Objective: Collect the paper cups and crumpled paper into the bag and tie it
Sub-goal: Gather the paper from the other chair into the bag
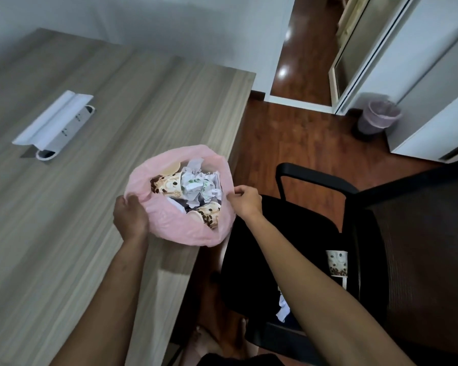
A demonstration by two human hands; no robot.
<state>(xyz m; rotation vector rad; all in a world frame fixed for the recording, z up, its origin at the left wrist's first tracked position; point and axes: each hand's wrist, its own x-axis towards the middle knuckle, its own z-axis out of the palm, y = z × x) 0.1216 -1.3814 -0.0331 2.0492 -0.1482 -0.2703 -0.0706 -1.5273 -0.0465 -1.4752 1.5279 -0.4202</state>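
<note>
- The bag (180, 228) sat at the centre of the frame, on the right edge of the worktop (64, 207).
- Paper cups (167, 184) and crumpled paper (198, 184) lay inside the bag.
- The left hand (130, 215) was at the bag's left rim, the right hand (245, 200) at its right rim.
- A socket box (56, 122) lay on the worktop at upper left.
- A chair (381, 233) stood right of the worktop, with one more cup (336, 262) on its seat.
- A bin (378, 117) stood on the floor at upper right.

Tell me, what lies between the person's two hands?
In the head view, the open pink plastic bag spans the gap between the left hand and right hand, holding coffee-bean-patterned paper cups and crumpled white paper.
</note>
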